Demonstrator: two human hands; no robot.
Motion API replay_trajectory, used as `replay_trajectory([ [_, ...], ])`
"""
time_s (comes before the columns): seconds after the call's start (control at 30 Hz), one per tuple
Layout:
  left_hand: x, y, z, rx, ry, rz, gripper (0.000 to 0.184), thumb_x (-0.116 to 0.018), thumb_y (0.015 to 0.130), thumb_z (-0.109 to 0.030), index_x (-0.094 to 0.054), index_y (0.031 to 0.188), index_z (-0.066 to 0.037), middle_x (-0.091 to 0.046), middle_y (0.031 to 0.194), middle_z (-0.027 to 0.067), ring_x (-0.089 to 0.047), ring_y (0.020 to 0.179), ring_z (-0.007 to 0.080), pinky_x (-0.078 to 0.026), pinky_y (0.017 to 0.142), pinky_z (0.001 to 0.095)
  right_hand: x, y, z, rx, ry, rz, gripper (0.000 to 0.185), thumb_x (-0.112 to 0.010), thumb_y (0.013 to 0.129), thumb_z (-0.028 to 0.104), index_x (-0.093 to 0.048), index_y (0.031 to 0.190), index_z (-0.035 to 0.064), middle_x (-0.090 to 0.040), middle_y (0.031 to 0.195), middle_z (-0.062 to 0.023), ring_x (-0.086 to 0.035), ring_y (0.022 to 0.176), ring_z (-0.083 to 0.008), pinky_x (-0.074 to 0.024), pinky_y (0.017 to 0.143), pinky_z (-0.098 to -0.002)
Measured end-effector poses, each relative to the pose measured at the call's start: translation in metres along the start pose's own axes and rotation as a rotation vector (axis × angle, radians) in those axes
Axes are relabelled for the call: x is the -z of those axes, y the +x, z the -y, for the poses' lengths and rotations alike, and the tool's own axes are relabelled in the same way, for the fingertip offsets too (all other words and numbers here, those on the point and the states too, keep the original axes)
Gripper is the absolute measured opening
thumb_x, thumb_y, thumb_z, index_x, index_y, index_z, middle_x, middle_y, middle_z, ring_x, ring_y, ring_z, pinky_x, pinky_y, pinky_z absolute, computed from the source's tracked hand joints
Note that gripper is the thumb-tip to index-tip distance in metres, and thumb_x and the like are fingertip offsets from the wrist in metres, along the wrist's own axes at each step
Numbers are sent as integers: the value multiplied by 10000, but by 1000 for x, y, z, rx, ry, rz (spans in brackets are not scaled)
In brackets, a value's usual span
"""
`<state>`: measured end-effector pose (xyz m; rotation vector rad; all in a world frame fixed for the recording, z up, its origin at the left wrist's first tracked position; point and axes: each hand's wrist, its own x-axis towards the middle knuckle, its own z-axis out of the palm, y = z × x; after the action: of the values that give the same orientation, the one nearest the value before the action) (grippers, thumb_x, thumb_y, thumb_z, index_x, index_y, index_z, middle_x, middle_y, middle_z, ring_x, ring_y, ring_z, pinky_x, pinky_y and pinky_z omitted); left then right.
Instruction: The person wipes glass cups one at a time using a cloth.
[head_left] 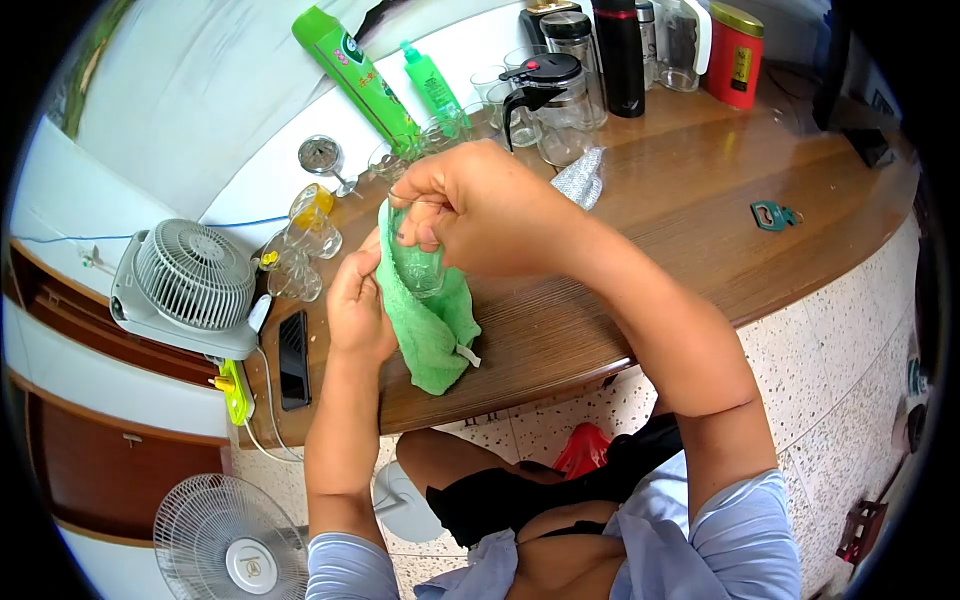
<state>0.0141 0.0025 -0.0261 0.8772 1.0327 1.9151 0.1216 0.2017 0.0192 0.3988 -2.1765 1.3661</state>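
My left hand [362, 305] is closed on a green cloth [432, 345], with its thumb up along the cloth's edge. A clear drinking glass [426, 274] rests against the cloth, tilted, above the table's near edge. My right hand [475, 205] grips the glass from above, its fingers curled at the upper part. How far the fingers reach inside the glass I cannot tell. The cloth hangs down below the glass, a small white tag at its lower corner.
On the wooden table [680, 220] stand a glass teapot [565, 125], a black flask [620, 60], a red tin [735, 60] and green bottles [355, 75]. A phone [294, 360] and a small fan [195, 275] are at the left. A bottle opener [772, 215] lies right.
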Motion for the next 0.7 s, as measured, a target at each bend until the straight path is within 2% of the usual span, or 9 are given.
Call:
replay_trajectory([
  [0.03, -9, -1, -3, -9, 79, -58, 581, -427, 1085, -278, -373, 1594, -3, -629, 1364, 133, -632, 1230, 288, -492, 1095, 459, 3, 0, 1, -13, 6, 15, 303, -589, 854, -80, -726, 1123, -101, -776, 850, -119, -714, 796, -136, -585, 768, -313],
  [0.13, -3, -2, -1, -27, 299, 18, 645, -603, 1072, -273, -353, 1605, -10, -611, 1359, 101, -624, 1220, 246, -501, 1067, 401, 6, 2, 6, -61, 8, 46, 314, -598, 861, -70, -714, 1148, -121, -778, 866, -133, -718, 804, -147, -588, 777, -310],
  [0.23, -10, -1, 8, -131, 578, -73, 748, -719, 1036, -322, -349, 1605, -7, -586, 1349, 70, -611, 1159, 187, -496, 1027, 355, -2, 1, -5, -34, 17, 34, 321, -598, 868, -63, -705, 1162, -136, -769, 847, -151, -725, 818, -155, -586, 778, -311],
  [0.33, -6, 5, 13, -237, 782, 5, 767, -638, 1073, -459, -343, 1607, 5, -597, 1282, 44, -589, 1090, 142, -484, 988, 318, -5, 3, -8, -89, 29, 75, 335, -611, 875, -59, -704, 1188, -133, -774, 844, -165, -727, 829, -148, -591, 774, -319],
  [0.5, 5, 10, 20, -315, 994, -122, 789, -391, 1111, -621, -381, 1590, 7, -639, 1161, 42, -568, 945, 110, -483, 889, 276, -19, -3, -9, 25, -148, 122, 163, -646, 804, -36, -685, 950, -97, -730, 784, -211, -739, 755, -320, -588, 699, -409],
  [0.63, 1, 7, 16, -159, 879, -256, 834, -211, 1106, -685, -499, 1515, -18, -683, 1271, 111, -637, 1136, 179, -505, 1014, 339, -51, -12, -25, 73, -172, 155, 68, -660, 737, -7, -614, 784, -25, -685, 735, -214, -693, 726, -441, -563, 655, -482],
  [0.67, -1, 6, 14, -109, 799, -288, 847, -186, 1104, -694, -524, 1497, -24, -694, 1284, 123, -656, 1167, 195, -517, 1033, 355, -55, -13, -26, 80, -210, 174, 67, -664, 736, -5, -624, 789, -16, -690, 739, -209, -698, 726, -434, -563, 655, -486],
  [0.7, -3, 6, 13, -62, 672, -315, 847, -187, 1101, -700, -537, 1482, -30, -708, 1248, 119, -670, 1134, 196, -535, 1009, 360, -57, -14, -24, 86, -249, 194, 68, -668, 735, -3, -633, 794, -7, -695, 743, -204, -703, 726, -427, -563, 655, -490],
])
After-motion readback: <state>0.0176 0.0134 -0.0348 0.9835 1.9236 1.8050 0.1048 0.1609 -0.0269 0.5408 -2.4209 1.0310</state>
